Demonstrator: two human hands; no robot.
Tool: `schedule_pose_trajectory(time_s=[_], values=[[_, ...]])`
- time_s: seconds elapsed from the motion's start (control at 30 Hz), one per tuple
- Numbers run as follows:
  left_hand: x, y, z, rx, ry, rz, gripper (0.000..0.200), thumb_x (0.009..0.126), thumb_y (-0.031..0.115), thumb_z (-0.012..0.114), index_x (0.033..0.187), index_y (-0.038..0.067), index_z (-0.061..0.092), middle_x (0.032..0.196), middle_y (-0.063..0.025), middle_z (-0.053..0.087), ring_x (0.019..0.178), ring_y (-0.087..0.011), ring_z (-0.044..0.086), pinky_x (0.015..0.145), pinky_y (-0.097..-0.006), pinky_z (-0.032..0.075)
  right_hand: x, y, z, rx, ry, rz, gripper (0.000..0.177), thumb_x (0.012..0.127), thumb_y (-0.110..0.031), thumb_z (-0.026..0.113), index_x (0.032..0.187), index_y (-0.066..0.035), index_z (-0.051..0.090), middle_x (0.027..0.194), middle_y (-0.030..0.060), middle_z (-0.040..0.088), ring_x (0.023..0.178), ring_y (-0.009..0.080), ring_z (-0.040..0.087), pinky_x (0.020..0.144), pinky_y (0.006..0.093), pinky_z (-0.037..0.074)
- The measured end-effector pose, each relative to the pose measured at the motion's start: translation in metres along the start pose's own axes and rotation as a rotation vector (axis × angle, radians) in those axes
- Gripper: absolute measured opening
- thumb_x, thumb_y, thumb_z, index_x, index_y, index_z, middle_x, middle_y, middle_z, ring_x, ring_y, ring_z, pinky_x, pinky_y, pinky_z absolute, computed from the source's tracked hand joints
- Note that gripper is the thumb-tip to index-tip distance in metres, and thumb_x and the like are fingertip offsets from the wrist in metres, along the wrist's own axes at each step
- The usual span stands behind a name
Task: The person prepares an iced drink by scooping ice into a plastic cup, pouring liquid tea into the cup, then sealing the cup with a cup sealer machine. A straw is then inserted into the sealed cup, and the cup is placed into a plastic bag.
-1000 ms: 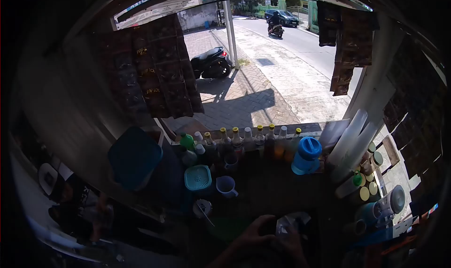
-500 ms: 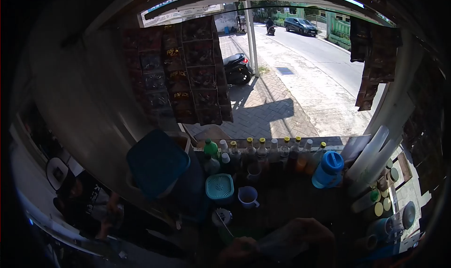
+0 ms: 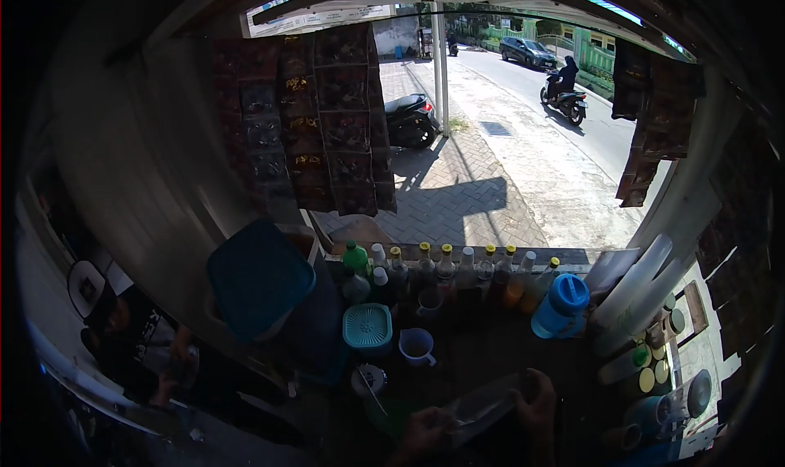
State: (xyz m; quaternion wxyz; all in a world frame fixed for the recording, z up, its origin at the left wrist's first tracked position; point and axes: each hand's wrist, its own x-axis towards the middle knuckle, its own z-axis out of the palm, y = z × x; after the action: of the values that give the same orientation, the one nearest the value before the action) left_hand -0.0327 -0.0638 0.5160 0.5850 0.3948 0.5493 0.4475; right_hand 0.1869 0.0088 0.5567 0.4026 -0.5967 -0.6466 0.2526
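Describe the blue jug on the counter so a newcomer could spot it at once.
Find the row of bottles along the street-side edge of the counter. At its right end stands the blue jug, next to the tall white stacks. Unlike the slim yellow-capped bottles, it is squat and bright blue with a round lid.

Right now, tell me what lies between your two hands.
In the head view, a clear plastic bag spans the gap: the left hand holds its lower end, the right hand its upper end.
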Motion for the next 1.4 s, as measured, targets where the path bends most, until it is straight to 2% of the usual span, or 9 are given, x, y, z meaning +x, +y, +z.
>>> schedule_pose_trajectory(time_s=[0.5,0.6,0.77,1.03,1.1,1.13,1.17,1.23,1.4], values=[[0.006,-0.041,0.006,-0.388,-0.193,-0.303,0.033,0.09,0.035,0.061,0.097,0.003,0.062,0.087,-0.0039,0.063,0.076,-0.0105,0.058,0.066,-0.0262,0.049,-0.056,0.011,0.046,0.534,-0.376,0.425,0.012,0.086,-0.012,0.064,0.088,-0.001,0.059,0.08,0.0042,0.061,0.076,0.009,0.056,0.069,0.026,0.047],[0.011,-0.071,-0.006,0.081,-0.262,-0.404,0.034,0.09,0.035,0.061,0.097,0.002,0.061,0.089,-0.0048,0.062,0.077,-0.0106,0.058,0.068,-0.0268,0.049,-0.05,0.05,0.055,0.773,-0.168,0.612,0.009,0.09,-0.011,0.056,0.091,-0.002,0.057,0.084,0.0061,0.061,0.08,0.0143,0.059,0.072,0.0299,0.049],[0.012,-0.053,0.004,-0.794,-0.036,-0.337,0.031,0.092,0.034,0.056,0.094,0.003,0.061,0.085,-0.0083,0.063,0.083,-0.0201,0.062,0.076,-0.0333,0.051,-0.046,0.073,0.043,1.543,-0.184,0.992,0.018,0.092,-0.012,0.049,0.105,0.0,0.054,0.103,0.0195,0.059,0.096,0.0315,0.06,0.087,0.0512,0.049],[0.035,-0.068,-0.031,-1.035,0.108,-0.366,0.048,0.088,0.05,0.055,0.1,0.003,0.058,0.094,-0.0137,0.064,0.082,-0.0254,0.062,0.076,-0.0433,0.052,-0.066,0.043,0.039,0.868,-0.869,0.74,0.036,0.094,-0.036,0.052,0.107,-0.003,0.06,0.098,0.0032,0.06,0.088,0.0111,0.056,0.077,0.0277,0.047],[0.027,-0.013,-0.015,-0.969,0.114,-0.46,0.052,0.087,0.053,0.055,0.101,0.003,0.058,0.094,-0.0114,0.064,0.075,-0.0217,0.063,0.069,-0.0389,0.054,-0.061,0.032,0.049,1.201,-0.446,0.892,0.036,0.097,-0.035,0.045,0.106,-0.002,0.056,0.09,0.0054,0.061,0.081,0.0118,0.057,0.076,0.0276,0.047],[0.041,-0.087,-0.047,-1.484,-0.558,-0.336,0.048,0.085,0.044,0.063,0.106,0.002,0.057,0.094,-0.0078,0.064,0.075,-0.0149,0.063,0.068,-0.0298,0.054,-0.044,0.024,0.05,1.373,-0.293,1.02,0.038,0.098,-0.036,0.043,0.108,-0.001,0.055,0.089,0.0067,0.062,0.08,0.0132,0.058,0.074,0.0289,0.048],[0.032,-0.083,-0.041,-1.494,-0.546,-0.352,0.048,0.085,0.044,0.063,0.106,0.002,0.057,0.094,-0.0078,0.064,0.075,-0.0149,0.063,0.068,-0.0298,0.054,-0.04,0.021,0.05,1.534,-0.122,1.153,0.04,0.098,-0.036,0.04,0.11,-0.001,0.053,0.089,0.008,0.062,0.078,0.0147,0.059,0.073,0.0303,0.049],[0.017,-0.052,-0.02,-0.398,-0.169,-0.265,0.039,0.083,0.028,0.071,0.107,0.001,0.055,0.093,-0.0048,0.064,0.076,-0.0092,0.063,0.067,-0.0222,0.052,-0.045,0.087,0.054,2.043,-0.443,0.947,0.042,0.099,-0.037,0.036,0.111,0.0,0.052,0.089,0.0091,0.062,0.077,0.0156,0.059,0.074,0.0317,0.049],[0.016,-0.077,0.003,-0.335,0.191,-0.266,0.029,0.082,0.009,0.07,0.105,0.001,0.053,0.089,-0.0058,0.064,0.075,-0.0106,0.062,0.065,-0.024,0.05,-0.031,0.046,0.045,1.381,-0.331,0.808,0.035,0.094,-0.031,0.052,0.112,-0.002,0.05,0.09,0.0045,0.057,0.081,0.0125,0.055,0.076,0.0287,0.046]])
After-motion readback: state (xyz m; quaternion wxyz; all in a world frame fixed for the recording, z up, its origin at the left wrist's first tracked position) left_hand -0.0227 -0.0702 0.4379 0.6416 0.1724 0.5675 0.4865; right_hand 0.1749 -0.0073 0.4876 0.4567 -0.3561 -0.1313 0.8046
